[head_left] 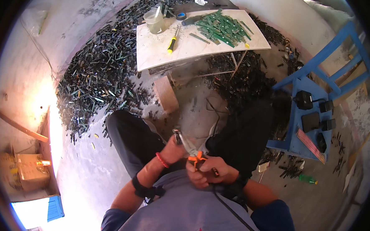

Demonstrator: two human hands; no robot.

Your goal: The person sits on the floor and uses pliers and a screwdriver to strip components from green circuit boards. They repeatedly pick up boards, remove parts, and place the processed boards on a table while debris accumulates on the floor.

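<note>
My right hand [213, 169] is closed round the orange handles of a pair of pliers [196, 158], held in front of my belly. Their grey metal jaws point up and to the left, toward my left hand [175, 151]. The left fingers are closed on a small dark piece [177, 133] with a light end, beside the jaws. Whether the jaws touch it I cannot tell. A red bracelet [162, 160] circles my left wrist, and dark straps sit on both forearms.
A low white-topped table [154, 57] ahead bears green circuit-board strips [223, 29], a clear plastic tub [154, 24], a yellow-handled screwdriver [172, 44] and black-blue tape [181, 16]. Dark scrap strips [99, 69] heap around it. A blue chair [294, 140] at right holds black devices.
</note>
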